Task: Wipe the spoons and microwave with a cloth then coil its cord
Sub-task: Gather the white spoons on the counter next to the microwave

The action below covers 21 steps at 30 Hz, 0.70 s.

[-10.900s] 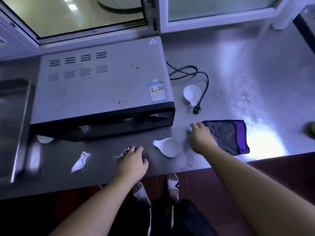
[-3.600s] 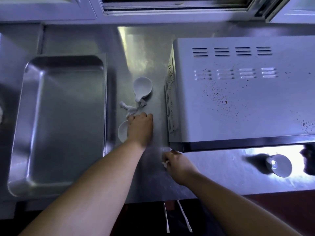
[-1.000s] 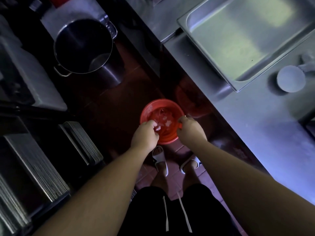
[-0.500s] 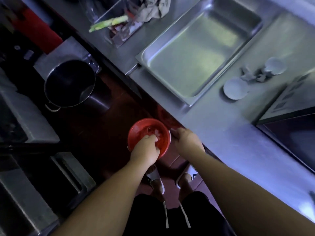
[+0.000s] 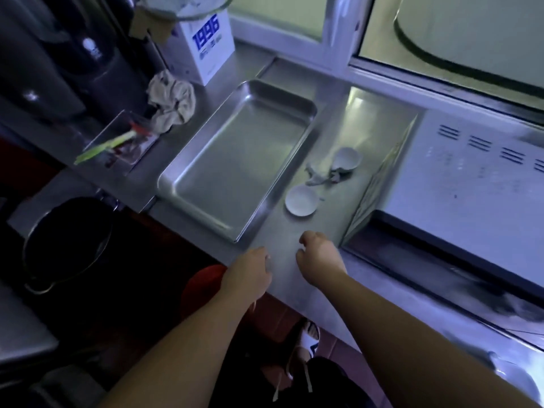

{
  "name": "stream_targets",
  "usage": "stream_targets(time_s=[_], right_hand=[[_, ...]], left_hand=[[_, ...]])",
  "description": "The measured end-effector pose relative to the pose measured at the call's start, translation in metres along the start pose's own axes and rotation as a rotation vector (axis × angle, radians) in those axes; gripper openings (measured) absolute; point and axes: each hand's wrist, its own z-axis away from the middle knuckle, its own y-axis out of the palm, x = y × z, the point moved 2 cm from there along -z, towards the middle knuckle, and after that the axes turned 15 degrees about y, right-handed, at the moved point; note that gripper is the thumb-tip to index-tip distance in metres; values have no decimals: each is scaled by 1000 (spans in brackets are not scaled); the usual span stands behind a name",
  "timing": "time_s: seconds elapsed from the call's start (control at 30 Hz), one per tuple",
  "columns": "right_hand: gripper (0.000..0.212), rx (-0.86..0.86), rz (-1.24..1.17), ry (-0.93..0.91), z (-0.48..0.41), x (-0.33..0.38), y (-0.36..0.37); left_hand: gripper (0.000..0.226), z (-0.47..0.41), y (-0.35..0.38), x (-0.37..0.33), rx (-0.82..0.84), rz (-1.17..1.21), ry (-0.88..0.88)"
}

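The grey microwave (image 5: 471,187) stands on the steel counter at the right, its dark door facing me. Left of it lie two white spoons: the near spoon (image 5: 300,200) and the far spoon (image 5: 347,158), with crumpled white scraps (image 5: 316,176) between them. My left hand (image 5: 250,272) hovers at the counter's front edge with relaxed fingers and holds nothing. My right hand (image 5: 318,260) is beside it over the counter, loosely curled and empty, a short way in front of the near spoon. The wiping cloth and the cord are out of view.
A shallow steel tray (image 5: 235,154) sits left of the spoons. Behind it are a crumpled beige rag (image 5: 172,103), a white box (image 5: 203,45) and a clear container (image 5: 117,142). A red bin (image 5: 203,284) and a dark pot (image 5: 67,240) stand on the floor.
Both hands have lifted from the red bin on the floor up to the counter's front edge, and my view has swung up toward the spoons and microwave.
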Motion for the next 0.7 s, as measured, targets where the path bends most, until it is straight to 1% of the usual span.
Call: stream_targets(time_s=[0.13,0.27,0.33,0.47,0.5,0.57,0.63,0.7], right_hand=[[36,-10,-95,53,-13,2,-21],[27,-14,-253,133,-30,13,-30],[30,-28,-305,168,-38,19,-33],[41,-41,-363,288,-61,26,-39],[43,-29,-386,334,-68,26,-40],[44,-33,-421,425,-82,26,-42],[39,-90,-447,468,-94,25,-44],[33,-159,-475,498,-107,24,-45]], left_hand=[[30,-29,-11,-25,9,-15,51],[31,-56,-24,-35,4,-66,83],[32,-71,-31,-38,13,-80,103],[23,-108,-42,-40,8,-98,137],[24,-118,-44,-40,14,-96,152],[33,-140,-48,-42,37,-75,180],[39,-162,-51,-44,62,-74,203],[40,-185,-53,-47,79,-86,246]])
